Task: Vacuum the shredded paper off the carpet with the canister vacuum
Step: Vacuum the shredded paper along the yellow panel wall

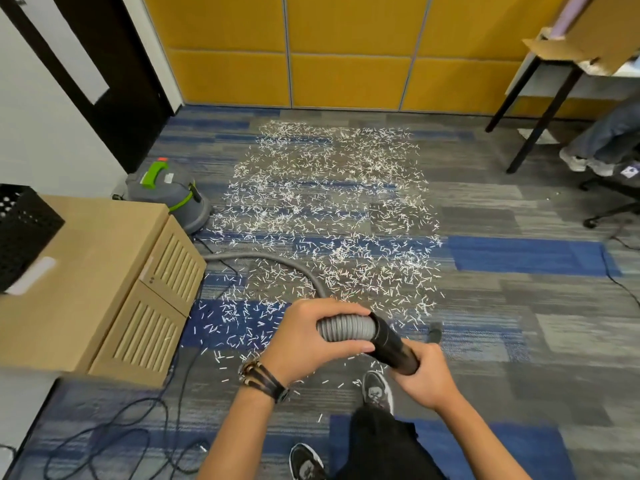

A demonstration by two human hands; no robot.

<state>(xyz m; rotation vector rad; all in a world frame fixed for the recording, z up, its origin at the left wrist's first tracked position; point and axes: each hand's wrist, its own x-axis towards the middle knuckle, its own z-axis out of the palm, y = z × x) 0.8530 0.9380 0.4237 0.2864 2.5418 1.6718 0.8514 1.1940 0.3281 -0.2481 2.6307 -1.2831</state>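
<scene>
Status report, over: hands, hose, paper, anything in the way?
Left hand grips grey hose, right hand grips black tube. Shredded paper covers carpet. Hose lies across paper; cable loops at left.

Shredded paper (332, 202) strewn across the carpet (519, 306)
Grey-green vacuum (173, 194) stands at left; its ribbed hose (346, 329) joins a black tube (394, 348).

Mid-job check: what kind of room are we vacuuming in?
Most likely an office: blue-and-grey carpet tiles, yellow padded wall panels, and a desk with a wheeled chair beside it.
</scene>
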